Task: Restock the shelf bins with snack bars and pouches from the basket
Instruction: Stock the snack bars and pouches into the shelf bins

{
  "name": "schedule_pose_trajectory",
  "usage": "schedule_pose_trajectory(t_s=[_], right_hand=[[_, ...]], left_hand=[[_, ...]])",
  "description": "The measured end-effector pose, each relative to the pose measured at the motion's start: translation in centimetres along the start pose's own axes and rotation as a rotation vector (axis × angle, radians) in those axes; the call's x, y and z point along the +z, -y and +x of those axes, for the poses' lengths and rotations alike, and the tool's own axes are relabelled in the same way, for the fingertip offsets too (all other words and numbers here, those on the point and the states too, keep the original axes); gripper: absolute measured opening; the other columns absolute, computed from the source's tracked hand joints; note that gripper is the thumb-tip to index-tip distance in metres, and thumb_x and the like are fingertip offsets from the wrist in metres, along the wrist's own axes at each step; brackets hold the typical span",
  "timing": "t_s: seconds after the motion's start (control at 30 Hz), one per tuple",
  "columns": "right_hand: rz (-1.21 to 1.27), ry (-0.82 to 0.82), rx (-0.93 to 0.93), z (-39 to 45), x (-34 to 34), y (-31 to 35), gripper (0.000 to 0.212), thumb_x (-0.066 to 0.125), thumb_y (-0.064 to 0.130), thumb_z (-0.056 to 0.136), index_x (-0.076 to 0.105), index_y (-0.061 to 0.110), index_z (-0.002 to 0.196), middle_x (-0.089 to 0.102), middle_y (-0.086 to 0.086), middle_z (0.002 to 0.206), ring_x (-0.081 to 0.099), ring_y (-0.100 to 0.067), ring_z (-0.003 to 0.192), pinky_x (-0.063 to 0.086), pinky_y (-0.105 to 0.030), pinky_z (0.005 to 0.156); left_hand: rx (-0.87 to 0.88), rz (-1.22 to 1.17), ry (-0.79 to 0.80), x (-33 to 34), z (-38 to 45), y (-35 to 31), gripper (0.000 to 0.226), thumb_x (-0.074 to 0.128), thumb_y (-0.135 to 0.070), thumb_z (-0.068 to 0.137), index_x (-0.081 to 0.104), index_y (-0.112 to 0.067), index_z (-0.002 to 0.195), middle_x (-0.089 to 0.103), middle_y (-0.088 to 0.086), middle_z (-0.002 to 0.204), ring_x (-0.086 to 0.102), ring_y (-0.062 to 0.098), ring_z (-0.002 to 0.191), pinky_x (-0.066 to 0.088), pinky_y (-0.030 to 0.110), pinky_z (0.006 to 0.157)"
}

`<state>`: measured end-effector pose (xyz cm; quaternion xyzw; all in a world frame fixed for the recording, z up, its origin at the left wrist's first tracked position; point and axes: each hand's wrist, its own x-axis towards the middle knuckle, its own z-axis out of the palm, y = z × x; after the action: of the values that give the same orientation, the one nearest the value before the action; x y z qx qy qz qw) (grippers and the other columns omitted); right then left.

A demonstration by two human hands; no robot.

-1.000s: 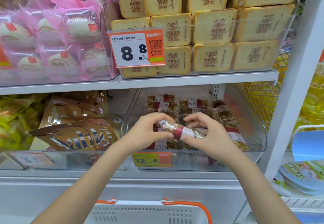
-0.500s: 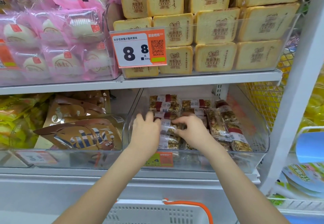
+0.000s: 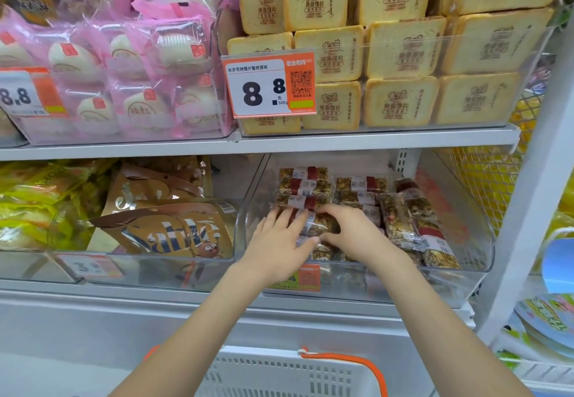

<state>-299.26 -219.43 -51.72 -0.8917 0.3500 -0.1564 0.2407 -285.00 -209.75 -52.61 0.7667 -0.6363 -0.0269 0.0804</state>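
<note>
A: Hands reaching into the clear bin [image 3: 466, 260] on the lower shelf. Left hand [image 3: 279, 241] is lying flat, fingers straight, grip wide, pressing on the snack bar [image 3: 323, 224].

B: And the right hand [image 3: 348, 232]?

A: Curling over that same bar, grip holding it down on the front stack. Basket [image 3: 279, 371] is sitting below.

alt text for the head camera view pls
Both hands, left hand and right hand, press a wrapped snack bar into a clear bin of stacked bars on the lower shelf. A white basket with orange handle sits below.
</note>
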Motion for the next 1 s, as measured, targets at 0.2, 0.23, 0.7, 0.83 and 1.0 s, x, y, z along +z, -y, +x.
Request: schedule_pose_trajectory(t_s=[0.2,0.23,0.7,0.83,1.0], right_hand=[[0.004,-0.007,-0.048,0.4,0.2,-0.9,0.044,0.066,0.017,0.086,0.053,0.029,0.127,0.056,0.003,0.131,0.051,-0.016,0.121,0.043,-0.030,0.100],[-0.021,0.004,-0.050,0.4,0.2,-1.0,0.044,0.067,0.020,0.086,0.052,0.031,0.126,0.056,0.003,0.130,0.052,-0.016,0.119,0.045,-0.032,0.097],[-0.094,-0.157,-0.019,-1.1,-0.7,1.1,0.059,0.040,0.043,0.098,0.019,0.027,0.151,0.023,0.003,0.156,0.023,-0.015,0.143,0.030,-0.036,0.113],[-0.242,0.001,0.051,-1.1,-0.3,1.1,0.069,0.033,0.053,0.096,0.001,0.028,0.152,-0.002,0.008,0.159,0.002,-0.013,0.147,0.011,-0.043,0.118],[-0.377,-0.375,0.503,-2.3,-2.8,-1.9,0.082,0.054,0.053,0.087,0.013,0.021,0.150,0.022,-0.011,0.156,0.015,-0.034,0.144,0.018,-0.056,0.111]], left_hand=[[0.023,0.075,-0.207,0.6,-1.0,-0.3,0.076,0.005,-0.062,0.081,0.037,-0.029,0.141,0.042,-0.002,0.137,0.029,0.021,0.126,0.023,0.042,0.112],[0.020,0.076,-0.207,0.6,-0.9,-0.3,0.076,0.004,-0.061,0.081,0.038,-0.029,0.141,0.043,-0.002,0.137,0.030,0.021,0.127,0.021,0.043,0.113],[0.180,0.057,-0.118,-0.5,-6.2,0.2,0.084,-0.009,-0.060,0.087,0.024,-0.013,0.149,0.022,0.004,0.156,0.013,0.015,0.146,0.000,0.031,0.116],[0.244,0.146,-0.232,-0.2,-9.0,2.9,0.059,0.018,-0.046,0.099,0.053,-0.013,0.134,0.051,0.002,0.139,0.042,0.016,0.133,0.033,0.032,0.110],[0.290,0.189,-0.160,0.3,-8.7,4.9,0.056,0.030,-0.039,0.095,0.046,-0.008,0.139,0.048,0.005,0.143,0.039,0.020,0.136,0.022,0.035,0.109]])
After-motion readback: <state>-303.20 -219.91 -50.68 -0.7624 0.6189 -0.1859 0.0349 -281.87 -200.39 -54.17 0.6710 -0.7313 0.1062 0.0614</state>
